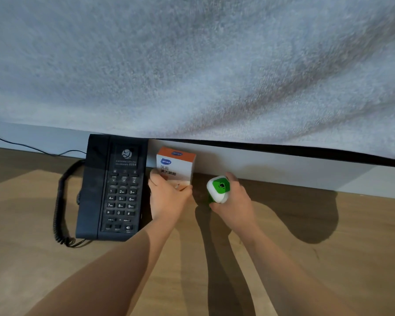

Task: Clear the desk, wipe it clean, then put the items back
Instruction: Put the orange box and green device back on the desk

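Evidently both hands are busy at the back of the desk (306,247), close to the wall (260,163). The left hand (169,197) grips the box (176,167) low on its front and left side, which keeps it upright with its printed face towards the camera. The box stands just beside the phone (114,188), close to the wall. The right hand (235,199) curls round the gadget (218,188), a green-and-white thing, from its right side and holds it tilted, top towards the camera, just right of the box and apart from it. Whether its base touches the desk is hidden by the hand.

One thing per hand makes sense, since each is small enough for a single grasp and the pair can travel in one trip. From this moment alone it is not possible to tell whether they are being lifted away or set back in their row along the wall.

The phone lies flat at the left, handset in its cradle, and its coiled cord (59,201) loops down its left side. A pale cloth (192,65) hangs very near the camera and fills the upper view, probably kept at hand for wiping.
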The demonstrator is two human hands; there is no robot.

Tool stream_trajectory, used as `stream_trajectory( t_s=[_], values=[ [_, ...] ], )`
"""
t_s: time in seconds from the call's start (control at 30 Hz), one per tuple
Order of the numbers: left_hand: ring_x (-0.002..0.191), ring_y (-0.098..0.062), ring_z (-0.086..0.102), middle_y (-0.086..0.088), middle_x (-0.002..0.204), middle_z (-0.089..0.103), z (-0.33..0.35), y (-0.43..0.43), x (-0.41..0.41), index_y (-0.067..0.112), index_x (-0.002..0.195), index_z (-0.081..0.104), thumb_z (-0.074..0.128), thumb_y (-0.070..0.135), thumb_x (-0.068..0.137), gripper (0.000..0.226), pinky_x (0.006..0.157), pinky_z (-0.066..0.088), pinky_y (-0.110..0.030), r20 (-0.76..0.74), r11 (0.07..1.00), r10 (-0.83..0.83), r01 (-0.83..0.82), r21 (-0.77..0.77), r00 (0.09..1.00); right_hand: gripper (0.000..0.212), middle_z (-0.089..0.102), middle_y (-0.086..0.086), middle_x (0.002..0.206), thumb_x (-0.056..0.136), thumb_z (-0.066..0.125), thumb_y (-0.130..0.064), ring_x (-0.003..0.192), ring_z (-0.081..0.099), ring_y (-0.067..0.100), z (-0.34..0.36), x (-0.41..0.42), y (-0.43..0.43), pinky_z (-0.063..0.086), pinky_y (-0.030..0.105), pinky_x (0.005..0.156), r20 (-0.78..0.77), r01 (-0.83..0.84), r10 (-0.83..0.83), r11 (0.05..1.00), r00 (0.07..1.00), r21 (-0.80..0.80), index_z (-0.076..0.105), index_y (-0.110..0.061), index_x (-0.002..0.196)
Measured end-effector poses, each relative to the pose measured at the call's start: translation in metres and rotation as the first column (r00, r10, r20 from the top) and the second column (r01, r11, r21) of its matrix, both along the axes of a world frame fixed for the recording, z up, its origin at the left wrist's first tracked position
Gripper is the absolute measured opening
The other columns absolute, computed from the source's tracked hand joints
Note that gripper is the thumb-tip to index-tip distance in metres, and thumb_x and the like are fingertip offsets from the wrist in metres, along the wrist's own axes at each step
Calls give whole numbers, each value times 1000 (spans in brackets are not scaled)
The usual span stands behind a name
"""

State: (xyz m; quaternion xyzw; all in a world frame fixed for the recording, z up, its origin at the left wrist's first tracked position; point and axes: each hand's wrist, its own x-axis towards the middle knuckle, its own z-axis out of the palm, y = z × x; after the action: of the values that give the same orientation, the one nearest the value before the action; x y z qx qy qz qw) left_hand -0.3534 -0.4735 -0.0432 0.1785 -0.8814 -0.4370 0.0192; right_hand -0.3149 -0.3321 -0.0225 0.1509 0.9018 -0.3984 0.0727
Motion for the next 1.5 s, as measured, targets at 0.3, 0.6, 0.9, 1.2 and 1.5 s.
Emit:
stream_trajectory(
  t_s=[0.3,0.6,0.9,1.2,1.5],
  values=[
    [108,-36,56,-19,119,53,2,1,-29,4,134,22,76,28,75,82,76,45,-33,146,988,71,-89,122,987,81,49,-6,123,77,76,-16,114,50,14,-5,11,4,48,30,91,67,91,-79,973,995,-213,29,-25,142],
    [103,-34,59,-17,116,59,-3,-5,-34,2,134,30,76,29,76,79,77,50,-34,189,994,20,-40,106,982,56,57,-1,124,89,64,-21,95,49,6,1,0,-3,41,21,77,60,139,-128,962,990,-235,37,-17,138],
    [103,-37,58,-21,115,58,0,-13,-31,6,142,22,65,10,82,74,76,49,-37,175,1000,-16,15,6,984,46,56,3,114,87,61,-7,96,51,15,1,-38,-22,40,25,75,57,84,-72,964,996,-251,42,-14,129],
    [94,-35,61,-21,103,61,-7,-16,-37,2,131,34,62,8,82,57,68,48,-33,199,999,-10,1,44,980,49,55,10,121,81,60,6,109,54,25,-2,-60,-18,44,27,85,8,182,-183,969,983,-168,50,-13,125],
    [84,-28,59,-13,101,59,-2,-12,-36,5,130,32,62,9,83,56,56,42,-28,212,996,-10,-10,92,977,50,53,5,104,84,58,11,103,55,22,0,-46,-26,49,33,93,210,453,-491,454,846,-767,43,-6,128]
  ],
)
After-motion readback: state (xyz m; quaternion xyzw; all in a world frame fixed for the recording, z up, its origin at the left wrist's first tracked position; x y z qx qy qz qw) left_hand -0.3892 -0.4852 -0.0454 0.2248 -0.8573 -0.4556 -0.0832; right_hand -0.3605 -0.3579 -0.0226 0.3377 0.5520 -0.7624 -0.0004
